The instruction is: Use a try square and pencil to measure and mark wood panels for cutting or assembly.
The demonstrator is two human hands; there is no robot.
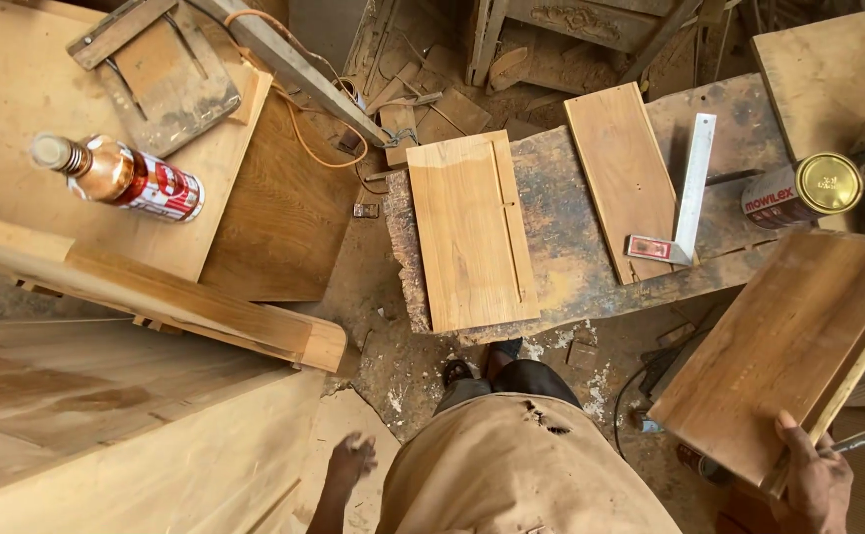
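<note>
Your left hand [351, 461] is blurring low at your side, so you cannot tell whether its fingers are spread or curled; it is touching nothing. Your right hand [816, 482] is running off the bottom edge, and a metal tool [856, 441] is poking out beside it, too small to identify. That hand is closing on the near corner of a board [786, 346], thumb lying on top, holding it tilted out over the floor to your right, just below the bench [571, 247]. On the bench a grooved panel [472, 232] is lying flat, a second plank [622, 178] is sitting beside it, and a square [688, 198] is resting across that plank's edge. A tin [803, 190] is lying on its side at the bench's right end. A bottle [116, 176] is standing on the pale plywood to your left. Sawdust and offcuts are littering the dirt floor.
</note>
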